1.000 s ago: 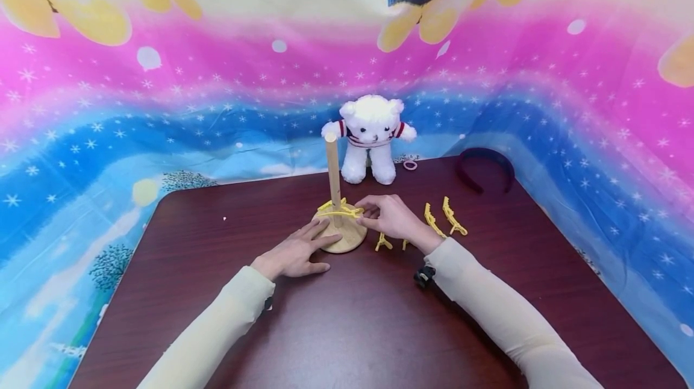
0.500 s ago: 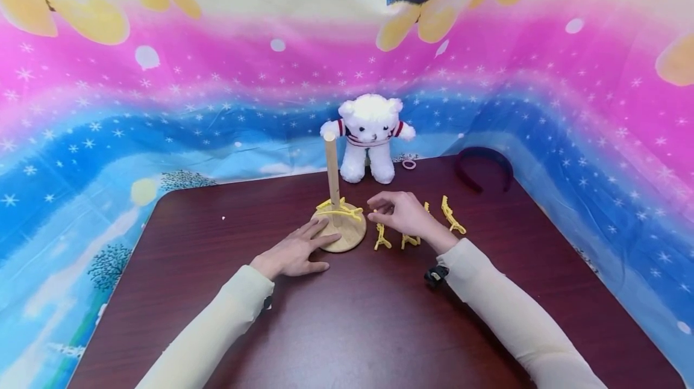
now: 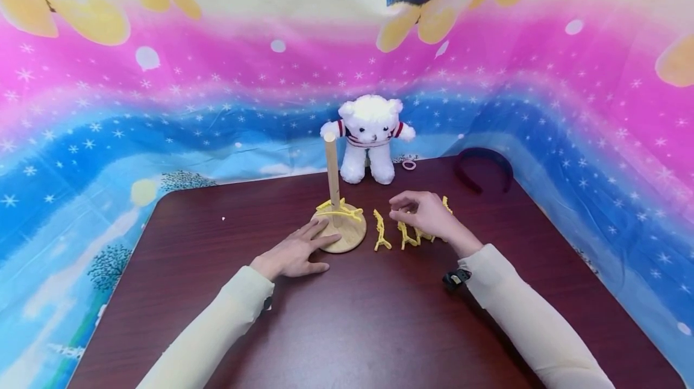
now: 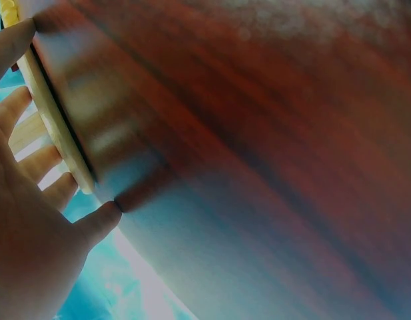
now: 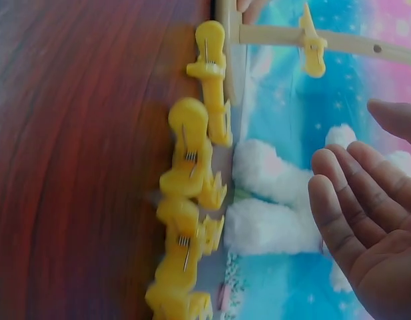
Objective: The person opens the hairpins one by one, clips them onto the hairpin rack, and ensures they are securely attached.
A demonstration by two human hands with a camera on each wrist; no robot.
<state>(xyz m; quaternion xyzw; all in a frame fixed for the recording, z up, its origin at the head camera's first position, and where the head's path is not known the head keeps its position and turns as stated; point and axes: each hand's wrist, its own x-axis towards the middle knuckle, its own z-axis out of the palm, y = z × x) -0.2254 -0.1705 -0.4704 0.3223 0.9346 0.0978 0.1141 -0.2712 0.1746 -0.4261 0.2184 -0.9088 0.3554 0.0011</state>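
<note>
A wooden stand has a round base (image 3: 343,239) and an upright post (image 3: 332,172). One yellow alligator hair clip (image 5: 313,50) is clamped on the post, low down near the base. My left hand (image 3: 293,252) rests with spread fingers on the left part of the base and on the table beside it. In the head view my right hand (image 3: 425,214) hovers over a row of yellow hair clips (image 3: 381,237) to the right of the stand, partly covering them. The right wrist view shows those fingers (image 5: 330,200) relaxed and holding nothing, apart from the clips.
Behind the stand stands a white teddy bear (image 3: 373,127) in a striped sweater. A small pink ring (image 3: 409,165) lies beside it. A dark red headband (image 3: 484,151) is at the table's back right corner. A patterned cloth (image 3: 260,136) hangs behind the table.
My right hand has drawn away from the clip on the post and moved right, over the row of clips. The left hand has stayed on the base.
</note>
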